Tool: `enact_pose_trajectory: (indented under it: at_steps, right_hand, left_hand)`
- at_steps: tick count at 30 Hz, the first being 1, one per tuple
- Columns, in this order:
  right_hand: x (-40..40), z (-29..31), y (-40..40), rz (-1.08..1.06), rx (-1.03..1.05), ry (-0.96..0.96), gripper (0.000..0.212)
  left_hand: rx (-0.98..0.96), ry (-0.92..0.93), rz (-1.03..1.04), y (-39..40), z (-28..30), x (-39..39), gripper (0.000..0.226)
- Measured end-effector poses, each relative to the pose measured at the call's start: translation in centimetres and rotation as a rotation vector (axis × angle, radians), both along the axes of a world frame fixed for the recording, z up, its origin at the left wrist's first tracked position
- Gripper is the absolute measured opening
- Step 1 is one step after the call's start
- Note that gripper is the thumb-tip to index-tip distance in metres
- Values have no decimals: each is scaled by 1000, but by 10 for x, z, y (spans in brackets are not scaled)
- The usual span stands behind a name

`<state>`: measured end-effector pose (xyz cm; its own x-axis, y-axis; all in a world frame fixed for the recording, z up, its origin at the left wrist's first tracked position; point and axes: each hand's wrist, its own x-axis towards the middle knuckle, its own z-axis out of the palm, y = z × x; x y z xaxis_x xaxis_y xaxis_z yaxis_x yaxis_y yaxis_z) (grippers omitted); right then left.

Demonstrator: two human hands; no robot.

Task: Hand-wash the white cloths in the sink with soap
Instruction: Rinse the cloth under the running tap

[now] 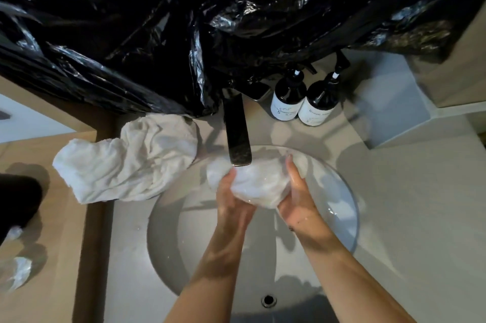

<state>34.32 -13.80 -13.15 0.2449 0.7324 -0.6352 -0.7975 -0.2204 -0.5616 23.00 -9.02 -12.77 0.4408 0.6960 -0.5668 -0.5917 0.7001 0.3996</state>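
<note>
A wet white cloth (256, 183) is being gripped from both sides by the left hand (231, 195) and right hand (297, 195), fingers curled round it, over the sink (168, 249) near its far rim, just beneath the faucet (238, 136). A second cloth (126, 162) is being left on the worktop (410, 204) at the sink's far-left edge.

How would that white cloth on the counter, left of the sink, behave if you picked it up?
The cloth on the counter would probably flop and drape, since it lies in soft crumpled folds. It likely would not slide off by itself, as it sits flat beside the sink. Whether it is wet and heavy cannot be told; the cloth both hands hold looks glossy and soaked.
</note>
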Motion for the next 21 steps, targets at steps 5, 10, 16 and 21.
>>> enact_pose_trajectory:
  at_steps: [5,10,16,21]
  right_hand:
    - [-41,-14,25,-11,-206,127,97]
    - [-75,-2,38,88,-117,101,49]
    - [-49,-2,29,60,32,121,40]
    - [-2,5,7,40,146,93,55]
  left_hand:
    - [-23,-76,77,-12,-7,-44,68]
    - [-61,-58,171,-8,-3,-80,73]
    - [6,186,13,-10,0,-75,73]
    - [-269,264,-242,-1,0,-62,36]
